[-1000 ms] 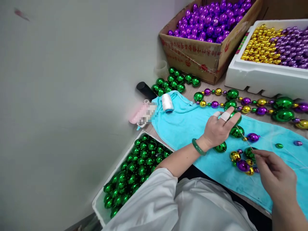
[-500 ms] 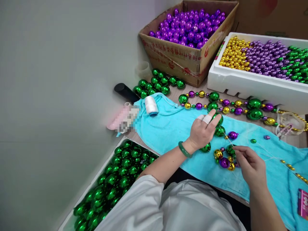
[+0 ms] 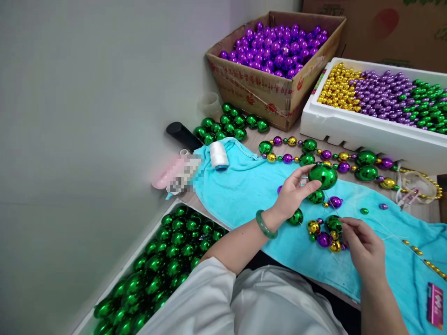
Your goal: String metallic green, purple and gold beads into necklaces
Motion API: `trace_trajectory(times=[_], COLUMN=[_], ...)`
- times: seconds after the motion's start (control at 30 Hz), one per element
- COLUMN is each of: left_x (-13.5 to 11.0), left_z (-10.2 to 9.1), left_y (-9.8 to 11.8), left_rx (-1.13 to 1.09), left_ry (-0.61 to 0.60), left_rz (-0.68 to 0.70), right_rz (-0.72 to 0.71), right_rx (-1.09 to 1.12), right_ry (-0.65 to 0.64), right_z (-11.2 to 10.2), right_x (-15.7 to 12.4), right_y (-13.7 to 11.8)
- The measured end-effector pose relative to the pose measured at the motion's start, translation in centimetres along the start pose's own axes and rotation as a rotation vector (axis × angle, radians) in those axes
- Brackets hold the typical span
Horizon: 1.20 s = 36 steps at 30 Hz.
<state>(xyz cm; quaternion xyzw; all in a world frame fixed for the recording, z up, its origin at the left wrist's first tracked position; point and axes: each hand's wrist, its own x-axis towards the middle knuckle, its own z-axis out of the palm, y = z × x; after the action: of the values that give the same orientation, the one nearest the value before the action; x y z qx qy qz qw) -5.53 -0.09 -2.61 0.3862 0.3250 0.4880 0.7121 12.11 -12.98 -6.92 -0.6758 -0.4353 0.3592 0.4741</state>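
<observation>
My left hand (image 3: 295, 190) grips a large shiny green bead (image 3: 323, 177) between thumb and fingers, above the turquoise towel (image 3: 244, 186). From under this bead a thin straight line, a needle or thread, slants down to my right hand (image 3: 363, 244), whose thumb and forefinger pinch it. Another green bead (image 3: 316, 197) lies just below the held one, with a purple bead (image 3: 335, 201) beside it. Close to my right fingertips a short loop of gold, purple and green beads (image 3: 324, 239) rests on the towel. One more green bead (image 3: 295, 217) is under my left wrist.
A finished-looking bead strand (image 3: 344, 167) lies along the towel's far edge. Behind stand a cardboard box (image 3: 251, 88) of purple beads and a white foam box (image 3: 349, 121) of small beads. A thread spool (image 3: 219, 156) and a tray (image 3: 181, 204) of green beads are leftward.
My left hand has turned, and the large green bead now shows between its thumb and fingers, raised off the towel. My right hand keeps its pinch, nearly in place. The view has shifted slightly.
</observation>
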Motion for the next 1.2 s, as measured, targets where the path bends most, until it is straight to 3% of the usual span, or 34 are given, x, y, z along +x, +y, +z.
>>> trace_trajectory(times=[0.27,0.43,0.6,0.83,0.97,1.03,1.13,1.2], left_x=[0.0,0.3,0.4,-0.3,-1.4,-1.9,-1.9,-1.5], left_z=[1.1,1.4,1.2,1.7,2.1,2.0,1.8,1.8], left_y=[0.6,0.7,0.5,-0.5,-1.3,-1.4,-1.2,-0.7], left_rx=[-0.257,-0.298,-0.223,-0.128,0.072,0.235,0.414,0.469], left_ry=[-0.016,-0.034,-0.027,-0.11,-0.29,-0.356,-0.289,-0.251], left_rz=[-0.15,-0.221,-0.22,-0.174,-0.211,-0.123,0.103,0.163], right_rz=[-0.022,-0.042,-0.072,-0.044,-0.001,0.015,0.038,0.044], right_rx=[0.023,-0.027,-0.082,0.004,0.094,0.159,0.186,0.175], right_ry=[0.004,0.004,0.023,0.001,0.007,0.008,-0.04,-0.077], right_z=[0.5,0.1,-0.5,0.2,0.5,0.3,-0.2,-0.6], right_x=[-0.3,-0.2,-0.2,-0.3,-0.2,-0.1,0.2,0.4], right_y=[0.2,0.1,-0.4,-0.2,-0.6,-0.9,-1.3,-1.4])
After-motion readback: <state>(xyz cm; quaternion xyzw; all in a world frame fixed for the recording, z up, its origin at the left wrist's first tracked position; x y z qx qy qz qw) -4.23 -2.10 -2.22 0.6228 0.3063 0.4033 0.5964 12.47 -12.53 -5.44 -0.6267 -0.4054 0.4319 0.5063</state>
